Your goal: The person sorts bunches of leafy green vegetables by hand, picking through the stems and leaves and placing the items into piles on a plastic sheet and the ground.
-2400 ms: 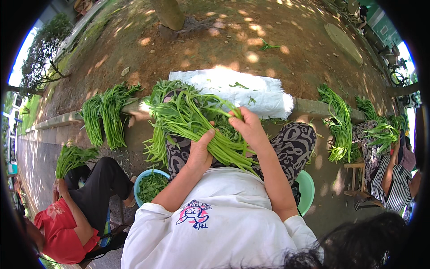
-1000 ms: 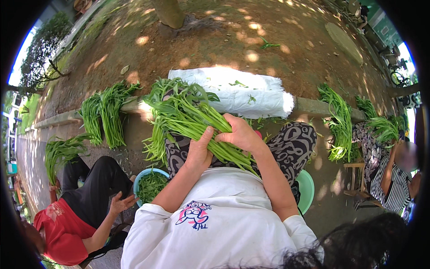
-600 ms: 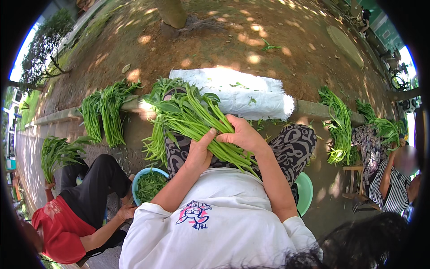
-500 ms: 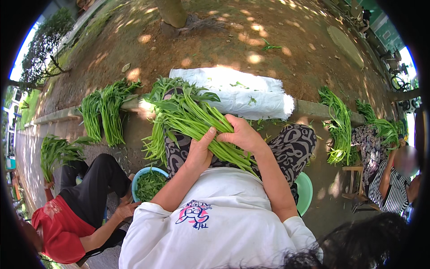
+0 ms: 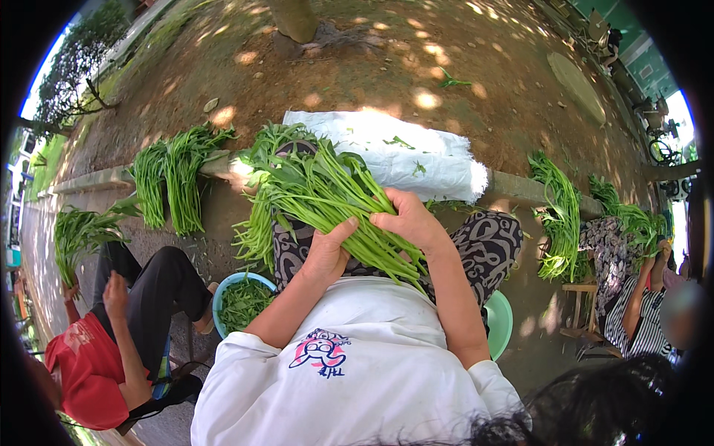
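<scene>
A thick bunch of long green leafy stems [image 5: 338, 195] lies across both my hands above my lap, leaves toward the upper left and bare stem ends toward my stomach. My left hand [image 5: 331, 251] grips it from the left, thumb on top. From the right, my right hand [image 5: 411, 221] closes round the same bunch with its thumb and fingers. The undersides of both hands are hidden by the stems. More loose greens [image 5: 256, 230] hang beside my left knee, below the leafy end.
A white woven sack [image 5: 416, 152] lies over the low kerb [image 5: 513, 186] ahead. Bundles of greens [image 5: 171, 182] drape on the kerb at left, others [image 5: 559, 215] at right. A blue basin of leaves [image 5: 245, 301] and a green basin [image 5: 500, 323] flank me. People sit on both sides.
The bunch has fanned wider between my hands, which stay nearly in place. At left, the person in red has raised a hand from near the blue basin.
</scene>
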A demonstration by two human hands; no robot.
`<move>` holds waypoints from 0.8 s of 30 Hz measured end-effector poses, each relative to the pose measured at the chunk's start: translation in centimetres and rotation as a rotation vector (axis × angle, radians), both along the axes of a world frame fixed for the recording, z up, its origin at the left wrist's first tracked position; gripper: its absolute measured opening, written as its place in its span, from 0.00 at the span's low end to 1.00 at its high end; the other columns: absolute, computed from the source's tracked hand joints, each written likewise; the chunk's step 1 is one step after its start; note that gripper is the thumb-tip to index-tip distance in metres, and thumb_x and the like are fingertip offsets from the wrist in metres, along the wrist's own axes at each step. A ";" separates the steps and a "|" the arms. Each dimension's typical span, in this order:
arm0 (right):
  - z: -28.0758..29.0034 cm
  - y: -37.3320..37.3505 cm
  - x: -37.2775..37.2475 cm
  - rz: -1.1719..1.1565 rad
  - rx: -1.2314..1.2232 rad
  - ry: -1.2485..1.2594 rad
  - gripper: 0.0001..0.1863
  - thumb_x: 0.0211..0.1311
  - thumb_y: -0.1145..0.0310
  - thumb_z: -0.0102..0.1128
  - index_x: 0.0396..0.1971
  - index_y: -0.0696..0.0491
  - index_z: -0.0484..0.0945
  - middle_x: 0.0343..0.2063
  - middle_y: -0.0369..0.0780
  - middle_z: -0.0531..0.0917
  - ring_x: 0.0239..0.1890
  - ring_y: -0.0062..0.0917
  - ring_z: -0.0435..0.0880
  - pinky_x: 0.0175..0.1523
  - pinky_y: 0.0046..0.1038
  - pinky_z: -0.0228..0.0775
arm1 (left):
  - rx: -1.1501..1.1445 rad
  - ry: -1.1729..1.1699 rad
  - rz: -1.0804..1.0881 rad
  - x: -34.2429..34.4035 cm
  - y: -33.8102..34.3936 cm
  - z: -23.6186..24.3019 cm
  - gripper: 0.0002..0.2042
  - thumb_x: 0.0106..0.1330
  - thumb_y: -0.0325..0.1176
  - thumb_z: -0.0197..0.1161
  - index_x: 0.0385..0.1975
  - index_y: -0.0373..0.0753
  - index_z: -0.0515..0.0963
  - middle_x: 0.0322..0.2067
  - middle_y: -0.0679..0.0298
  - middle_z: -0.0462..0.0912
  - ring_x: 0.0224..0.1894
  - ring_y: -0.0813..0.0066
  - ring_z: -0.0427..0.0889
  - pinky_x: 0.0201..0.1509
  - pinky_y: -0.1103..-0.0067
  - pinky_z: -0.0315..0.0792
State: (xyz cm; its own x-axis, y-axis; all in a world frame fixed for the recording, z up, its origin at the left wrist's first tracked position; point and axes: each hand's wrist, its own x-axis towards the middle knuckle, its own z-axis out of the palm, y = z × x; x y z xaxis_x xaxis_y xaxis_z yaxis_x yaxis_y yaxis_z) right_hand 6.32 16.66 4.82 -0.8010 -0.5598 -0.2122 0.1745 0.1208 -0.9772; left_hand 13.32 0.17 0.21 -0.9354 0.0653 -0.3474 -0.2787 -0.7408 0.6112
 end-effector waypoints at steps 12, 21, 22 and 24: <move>0.2 -0.3 -0.6 0.083 0.173 0.209 0.20 0.52 0.64 0.65 0.38 0.63 0.73 0.27 0.42 0.81 0.30 0.24 0.78 0.38 0.27 0.71 | -0.111 -0.030 0.010 -0.1 0.3 0.6 0.19 0.61 0.27 0.64 0.52 0.39 0.70 0.48 0.64 0.76 0.51 0.71 0.76 0.54 0.72 0.73; 1.1 2.5 -3.7 -0.581 -0.218 0.011 0.08 0.62 0.66 0.60 0.33 0.54 0.74 0.19 0.32 0.75 0.19 0.14 0.71 0.22 0.17 0.63 | -0.112 -0.086 0.083 -0.2 -0.2 -0.4 0.15 0.62 0.28 0.63 0.48 0.39 0.72 0.38 0.65 0.79 0.42 0.71 0.79 0.47 0.72 0.76; 0.6 3.8 -4.4 -0.726 -0.318 0.004 0.07 0.62 0.67 0.60 0.34 0.54 0.75 0.20 0.33 0.76 0.19 0.15 0.72 0.23 0.17 0.64 | -0.076 -0.088 0.096 -0.3 -0.2 -0.4 0.15 0.62 0.27 0.63 0.49 0.39 0.72 0.38 0.65 0.79 0.42 0.71 0.79 0.47 0.72 0.77; 0.9 5.8 -5.1 -0.860 -0.341 0.109 0.09 0.60 0.67 0.63 0.33 0.54 0.74 0.20 0.34 0.76 0.19 0.16 0.72 0.23 0.18 0.64 | -0.010 -0.092 0.121 -0.2 -0.3 -0.5 0.16 0.62 0.25 0.62 0.49 0.37 0.71 0.39 0.63 0.78 0.41 0.71 0.79 0.46 0.71 0.77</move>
